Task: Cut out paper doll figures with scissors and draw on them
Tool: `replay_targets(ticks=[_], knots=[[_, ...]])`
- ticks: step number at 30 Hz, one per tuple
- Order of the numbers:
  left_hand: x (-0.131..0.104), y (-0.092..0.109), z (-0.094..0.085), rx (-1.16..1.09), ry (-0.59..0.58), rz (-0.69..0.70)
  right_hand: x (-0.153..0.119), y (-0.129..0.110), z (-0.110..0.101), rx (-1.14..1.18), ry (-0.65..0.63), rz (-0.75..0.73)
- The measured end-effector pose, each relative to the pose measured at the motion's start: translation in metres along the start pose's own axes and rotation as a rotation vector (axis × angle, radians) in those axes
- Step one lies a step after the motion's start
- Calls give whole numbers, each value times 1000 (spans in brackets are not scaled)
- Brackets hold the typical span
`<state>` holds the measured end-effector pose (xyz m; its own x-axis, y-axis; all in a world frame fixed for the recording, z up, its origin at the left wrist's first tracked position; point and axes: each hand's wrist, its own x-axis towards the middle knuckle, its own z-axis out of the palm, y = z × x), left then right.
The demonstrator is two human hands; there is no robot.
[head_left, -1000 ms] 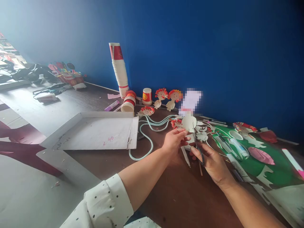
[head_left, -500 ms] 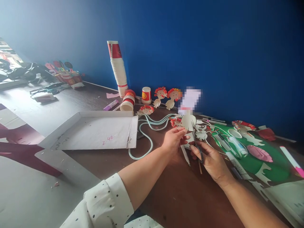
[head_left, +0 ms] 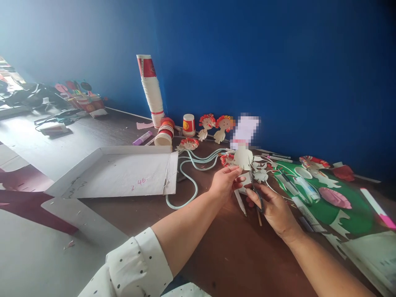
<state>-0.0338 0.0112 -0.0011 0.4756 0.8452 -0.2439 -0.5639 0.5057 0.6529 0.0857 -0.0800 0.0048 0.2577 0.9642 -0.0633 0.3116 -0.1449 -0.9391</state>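
Observation:
My left hand (head_left: 225, 181) pinches a pale paper cutout (head_left: 243, 158) by its lower edge, with the rounded part standing above my fingers. In my right hand (head_left: 276, 210) are dark-handled scissors (head_left: 260, 197), my fingers through the loops. Their blades point up and meet the cutout's right edge. Beneath my hands a white pen (head_left: 240, 203) lies on the brown table. Several finished-looking paper figures with red fringed heads (head_left: 223, 128) lean on the blue wall behind.
A white cardboard tray (head_left: 123, 171) lies left of a pale cable (head_left: 196, 185). Behind it rises a tall stack of paper cups (head_left: 152, 90). Right, a green sheet (head_left: 360, 220) carries a glue tube (head_left: 308, 189), a pink scalloped piece (head_left: 335, 198) and paper scraps. A pink-ended marker (head_left: 377, 208) is nearby.
The whole view has shifted slightly, so most things appear a little further left. Both hands keep their holds, with the scissors still at the cutout's edge.

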Motion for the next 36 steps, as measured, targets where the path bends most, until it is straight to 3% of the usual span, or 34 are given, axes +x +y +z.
replay_targets(ticks=[36], knots=[[-1,1,1,-15,14,14,2,6,0,-54,4,-27]])
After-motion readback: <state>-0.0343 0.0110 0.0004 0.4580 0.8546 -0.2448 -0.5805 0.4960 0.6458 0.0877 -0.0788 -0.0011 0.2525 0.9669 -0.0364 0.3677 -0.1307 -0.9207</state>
